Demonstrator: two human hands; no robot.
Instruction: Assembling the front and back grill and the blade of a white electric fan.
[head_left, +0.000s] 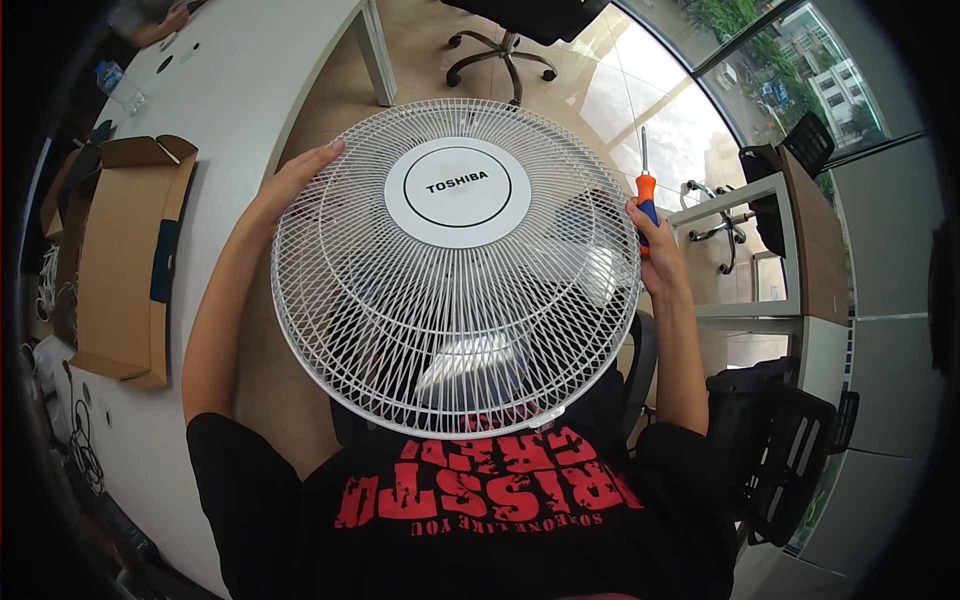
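Observation:
A round white wire fan guard [455, 270] with a white centre disc is held up in front of my chest, its face toward the camera. My left hand [295, 180] grips its upper left rim. My right hand [655, 250] presses against the right rim and also holds a screwdriver [646, 175] with an orange and blue handle, shaft pointing up. Through the wires a second grille and darker fan parts show behind.
A long white table [230, 90] runs along my left with an open cardboard box [125, 260] and cables on it. Another person's hand [160, 25] rests at its far end. An office chair [500, 50] stands ahead, a white desk [770, 250] and black chairs to my right.

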